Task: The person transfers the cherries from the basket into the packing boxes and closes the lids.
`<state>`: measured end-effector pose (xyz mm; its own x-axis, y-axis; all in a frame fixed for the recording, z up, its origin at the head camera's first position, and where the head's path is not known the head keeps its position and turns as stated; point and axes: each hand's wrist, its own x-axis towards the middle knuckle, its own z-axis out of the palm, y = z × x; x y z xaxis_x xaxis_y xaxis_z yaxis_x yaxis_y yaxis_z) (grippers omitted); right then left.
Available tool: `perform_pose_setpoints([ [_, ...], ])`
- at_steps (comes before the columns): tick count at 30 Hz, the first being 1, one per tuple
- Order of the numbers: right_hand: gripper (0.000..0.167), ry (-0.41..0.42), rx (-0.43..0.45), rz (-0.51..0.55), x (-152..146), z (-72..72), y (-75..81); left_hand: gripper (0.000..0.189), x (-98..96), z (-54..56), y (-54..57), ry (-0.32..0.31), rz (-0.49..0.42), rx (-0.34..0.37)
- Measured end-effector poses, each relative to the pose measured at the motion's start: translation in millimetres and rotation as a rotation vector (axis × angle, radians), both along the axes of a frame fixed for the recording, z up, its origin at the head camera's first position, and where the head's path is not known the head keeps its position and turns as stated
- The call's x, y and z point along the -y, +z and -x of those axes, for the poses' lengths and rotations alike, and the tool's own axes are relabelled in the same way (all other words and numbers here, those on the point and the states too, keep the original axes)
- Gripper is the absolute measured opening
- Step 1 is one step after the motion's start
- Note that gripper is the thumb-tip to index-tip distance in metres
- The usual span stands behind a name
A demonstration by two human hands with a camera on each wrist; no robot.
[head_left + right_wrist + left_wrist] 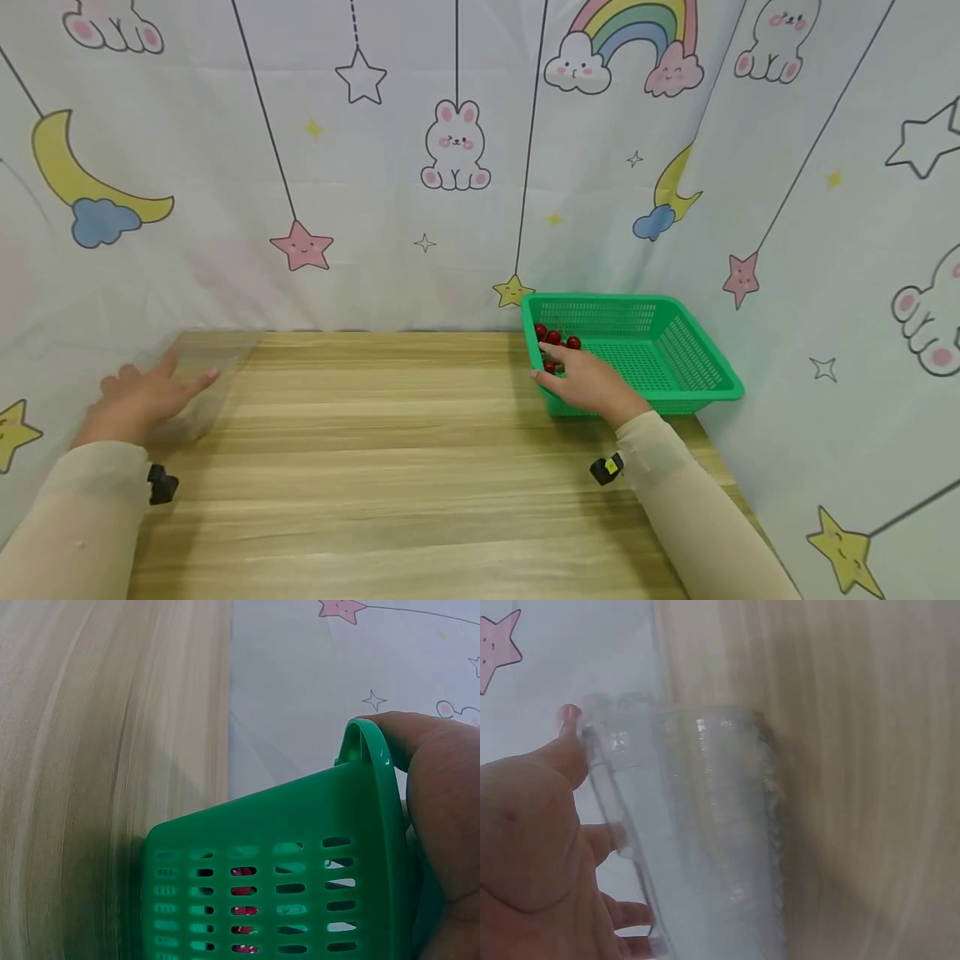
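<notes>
Wooden counter [375, 483] at centre.
Right grip [588, 383] pinches basket [633, 367], likely light, best held by rim [388, 802]; left grip [142, 400] at clear box [712, 825], hold unclear.

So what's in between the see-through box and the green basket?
Only bare wooden tabletop lies between the clear box and the green basket; the head view shows that.

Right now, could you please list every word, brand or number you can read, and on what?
None can be read: the green basket, clear plastic container and table show no legible lettering, and the backdrop has only drawings.
Any marking on the black device's yellow patch is too small to read.
</notes>
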<state>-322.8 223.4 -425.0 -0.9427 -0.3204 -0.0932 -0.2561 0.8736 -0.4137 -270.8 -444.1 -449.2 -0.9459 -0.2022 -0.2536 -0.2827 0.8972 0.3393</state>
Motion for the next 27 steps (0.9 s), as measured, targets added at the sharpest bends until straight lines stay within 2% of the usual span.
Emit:
perform_pose_setpoints([
  [9,0.078,0.000,0.016,0.013,1,-0.6,-0.4,0.115,9.2,1.7,-5.8,-0.036,0.070,0.001],
  [17,0.078,0.019,0.009,0.005,6,1.0,-1.2,0.125,-1.3,17.1,-15.5,-0.101,0.094,-0.005],
  [21,0.079,0.021,0.006,0.001,10,0.0,-2.1,0.129,-20.3,22.7,-19.2,-0.084,0.085,-0.022],
  [27,0.078,0.038,0.004,-0.008,18,-1.1,-1.5,0.129,-63.4,25.4,-22.1,-0.060,0.110,-0.075],
])
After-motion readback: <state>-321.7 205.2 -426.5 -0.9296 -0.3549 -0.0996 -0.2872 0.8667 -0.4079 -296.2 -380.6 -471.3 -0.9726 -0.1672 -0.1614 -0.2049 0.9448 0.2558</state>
